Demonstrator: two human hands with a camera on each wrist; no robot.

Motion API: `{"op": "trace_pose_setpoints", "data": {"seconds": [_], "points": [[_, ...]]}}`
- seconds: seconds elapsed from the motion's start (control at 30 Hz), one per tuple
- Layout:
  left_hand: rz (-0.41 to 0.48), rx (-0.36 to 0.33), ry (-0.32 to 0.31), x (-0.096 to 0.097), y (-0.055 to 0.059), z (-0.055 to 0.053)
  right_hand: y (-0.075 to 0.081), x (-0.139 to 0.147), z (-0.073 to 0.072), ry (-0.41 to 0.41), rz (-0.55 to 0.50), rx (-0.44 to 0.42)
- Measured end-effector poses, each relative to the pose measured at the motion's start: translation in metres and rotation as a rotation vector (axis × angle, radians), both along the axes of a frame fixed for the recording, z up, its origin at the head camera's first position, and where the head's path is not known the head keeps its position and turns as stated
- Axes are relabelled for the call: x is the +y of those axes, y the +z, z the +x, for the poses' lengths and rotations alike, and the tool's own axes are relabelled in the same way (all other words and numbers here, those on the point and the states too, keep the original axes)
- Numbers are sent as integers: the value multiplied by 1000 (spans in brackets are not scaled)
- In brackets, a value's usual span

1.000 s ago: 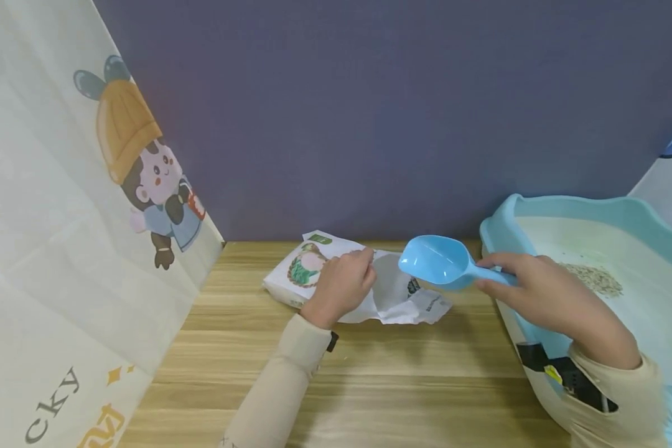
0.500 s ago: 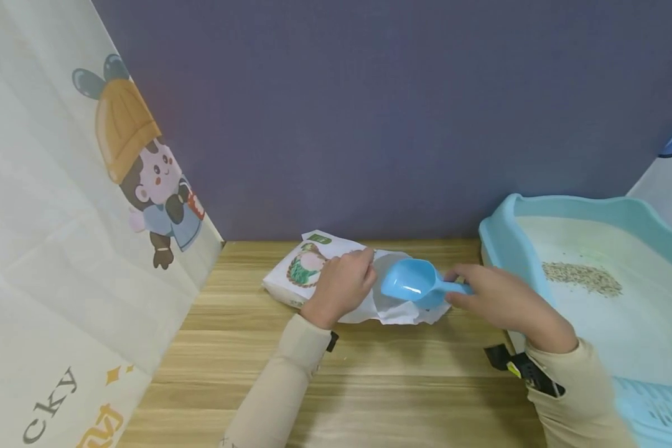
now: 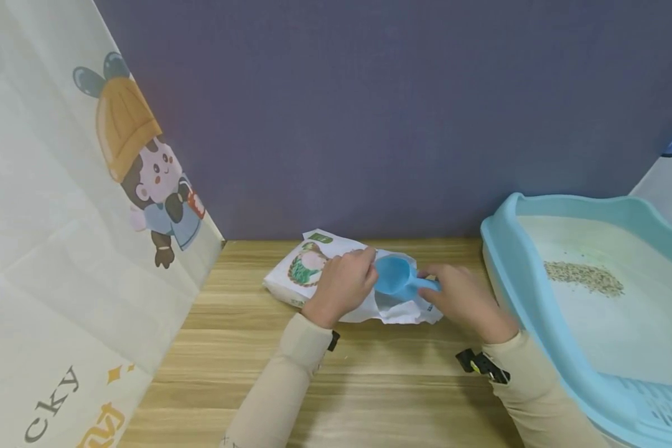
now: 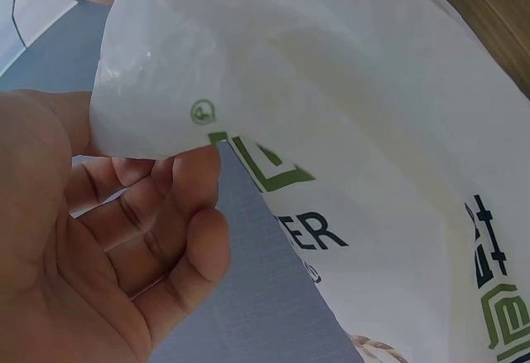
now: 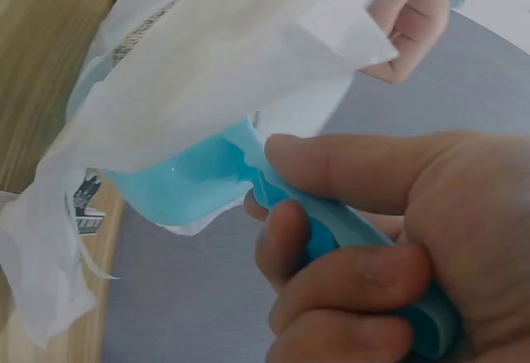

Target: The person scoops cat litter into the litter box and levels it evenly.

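Note:
A white printed plastic bag (image 3: 282,289) lies on its side on the wooden table, its torn mouth facing right. My left hand (image 3: 344,283) pinches the upper edge of that mouth between thumb and fingers, lifting the film (image 4: 166,65) in the left wrist view. My right hand (image 3: 462,298) grips the handle of a blue scoop (image 3: 394,275). The scoop's bowl is partly inside the bag mouth, its front end hidden by the film. In the right wrist view, fingers and thumb curl round the scoop handle (image 5: 356,230), and the visible part of the bowl holds nothing.
A light blue litter tray (image 3: 515,249) stands on the right, with a small heap of tan pellets (image 3: 585,278) on its pale floor. A dark blue-grey panel (image 3: 358,124) rises behind the wooden table (image 3: 369,386). A white printed sheet (image 3: 50,218) hangs on the left.
My right hand has carried the scoop leftward from beside the litter tray, and its bowl has entered the bag mouth. My left hand has kept its place on the bag edge.

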State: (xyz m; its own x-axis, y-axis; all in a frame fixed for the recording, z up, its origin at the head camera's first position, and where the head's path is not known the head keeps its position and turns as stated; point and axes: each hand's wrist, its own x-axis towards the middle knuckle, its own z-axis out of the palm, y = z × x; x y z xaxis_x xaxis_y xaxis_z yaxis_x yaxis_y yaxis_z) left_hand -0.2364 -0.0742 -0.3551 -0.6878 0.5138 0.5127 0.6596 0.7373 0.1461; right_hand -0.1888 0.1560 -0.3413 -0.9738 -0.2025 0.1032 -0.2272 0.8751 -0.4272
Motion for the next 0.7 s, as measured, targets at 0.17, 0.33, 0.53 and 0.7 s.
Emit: {"op": "trace_pose_setpoints", "data": {"seconds": [0.17,0.33,0.53,0.7], "points": [[-5,2,6,1,1,1,-4,-4,-1,-28,42,48],[-12,1,14,0,1,2,-6,-9,0,-29,59,66],[-11,-1,6,0,1,3,-8,-10,-1,-12,51,56],[-13,-3,-1,-1,1,4,-9,-9,-4,15,26,36]]}}
